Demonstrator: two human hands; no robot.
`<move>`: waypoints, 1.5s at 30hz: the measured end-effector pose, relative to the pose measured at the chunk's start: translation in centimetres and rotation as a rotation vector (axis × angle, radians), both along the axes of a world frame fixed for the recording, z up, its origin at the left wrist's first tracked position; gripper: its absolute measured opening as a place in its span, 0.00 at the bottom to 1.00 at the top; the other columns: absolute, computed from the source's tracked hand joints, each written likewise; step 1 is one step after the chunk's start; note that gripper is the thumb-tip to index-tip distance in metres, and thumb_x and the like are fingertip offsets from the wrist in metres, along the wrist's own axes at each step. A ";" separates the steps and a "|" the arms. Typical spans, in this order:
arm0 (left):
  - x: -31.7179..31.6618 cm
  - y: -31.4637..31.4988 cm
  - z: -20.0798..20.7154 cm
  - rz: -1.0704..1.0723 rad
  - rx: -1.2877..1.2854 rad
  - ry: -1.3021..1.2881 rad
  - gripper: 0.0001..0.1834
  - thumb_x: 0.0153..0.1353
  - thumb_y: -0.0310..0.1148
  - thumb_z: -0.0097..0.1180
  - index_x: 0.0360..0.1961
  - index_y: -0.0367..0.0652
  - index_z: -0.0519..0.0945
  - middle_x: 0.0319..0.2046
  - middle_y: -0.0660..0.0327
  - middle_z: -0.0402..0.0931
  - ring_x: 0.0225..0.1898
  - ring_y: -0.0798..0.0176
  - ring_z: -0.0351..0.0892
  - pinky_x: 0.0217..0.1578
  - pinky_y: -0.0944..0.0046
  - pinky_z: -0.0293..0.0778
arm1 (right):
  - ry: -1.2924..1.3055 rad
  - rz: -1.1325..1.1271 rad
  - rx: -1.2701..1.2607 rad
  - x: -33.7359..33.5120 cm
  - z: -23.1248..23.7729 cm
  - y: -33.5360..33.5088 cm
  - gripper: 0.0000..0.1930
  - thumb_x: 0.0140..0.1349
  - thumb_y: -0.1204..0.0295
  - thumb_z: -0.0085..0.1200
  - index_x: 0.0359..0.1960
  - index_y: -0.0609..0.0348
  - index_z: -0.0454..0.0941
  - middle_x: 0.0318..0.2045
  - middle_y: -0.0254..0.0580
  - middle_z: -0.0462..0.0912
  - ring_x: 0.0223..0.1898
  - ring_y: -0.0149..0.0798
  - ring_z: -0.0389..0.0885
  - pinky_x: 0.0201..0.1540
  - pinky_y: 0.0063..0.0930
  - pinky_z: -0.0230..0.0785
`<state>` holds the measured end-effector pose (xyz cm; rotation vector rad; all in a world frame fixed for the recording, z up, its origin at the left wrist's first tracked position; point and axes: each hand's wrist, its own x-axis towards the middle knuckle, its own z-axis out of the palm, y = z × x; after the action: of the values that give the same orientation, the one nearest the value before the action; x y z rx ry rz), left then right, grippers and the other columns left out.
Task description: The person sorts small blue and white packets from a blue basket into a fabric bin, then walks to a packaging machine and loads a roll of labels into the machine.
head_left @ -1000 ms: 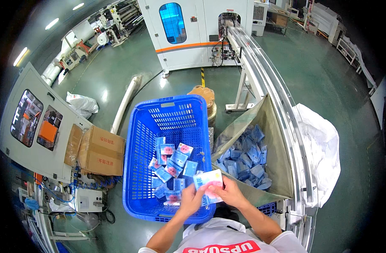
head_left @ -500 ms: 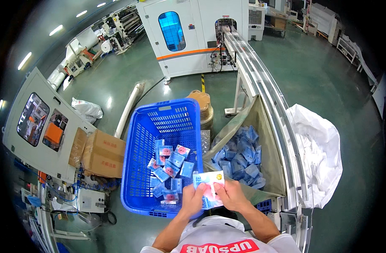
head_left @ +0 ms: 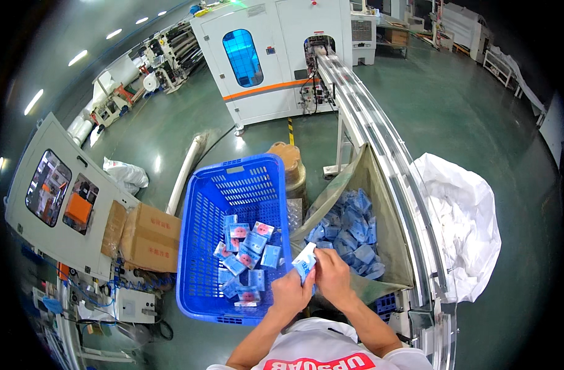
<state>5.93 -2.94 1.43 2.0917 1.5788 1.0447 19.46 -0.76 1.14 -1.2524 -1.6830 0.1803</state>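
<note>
- Green shop floor (head_left: pixel 479 132) under everything (12 o'clock = far side of the view).
- Big white machine cabinet (head_left: pixel 288 58) up at 12 o'clock, orange stripe and a blue-tinted window in its door.
- Long conveyor (head_left: pixel 382 131) coming out of that, curving through 2 o'clock down to between 4 and 5.
- White machine panel (head_left: pixel 110 200) with two windows, over at 9 o'clock.
- White sack (head_left: pixel 464 231) between 3 and 4, just past the conveyor.
- Blue perforated plastic crate (head_left: pixel 257 213) at 7 o'clock.
- Olive cloth hopper (head_left: pixel 393 253) at 4 o'clock, next to the conveyor, with a heap of blue packets (head_left: pixel 351 225) in it.
- Cardboard box (head_left: pixel 152 237), about 8 o'clock, just left of the crate.
- Loose bunch of blue, white and pink packets (head_left: pixel 252 243) in the crate, some overlapping.
- Left-hand grip (head_left: pixel 291 292): between 5 and 6 o'clock, clamped on the lower part of a packet.
- Right-hand grip (head_left: pixel 333 275): wrapped around the same packet's right side.
- That held blue-and-white packet (head_left: pixel 304 261) sits between 5 and 6, tilted, near the crate's right rim.
</note>
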 end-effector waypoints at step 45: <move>-3.9 1.6 -6.2 -0.156 -0.886 -1.538 0.31 0.49 0.19 0.58 0.57 0.38 0.66 0.50 0.55 0.73 0.52 0.54 0.75 0.51 0.54 0.73 | 0.731 0.171 -0.664 5.3 -8.3 0.8 0.27 0.58 0.67 0.59 0.58 0.59 0.64 0.48 0.46 0.75 0.48 0.37 0.73 0.52 0.31 0.65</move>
<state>2.05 -1.30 -4.81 0.4120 0.7166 1.0733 24.80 0.04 -7.19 -1.2722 -1.0951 1.2249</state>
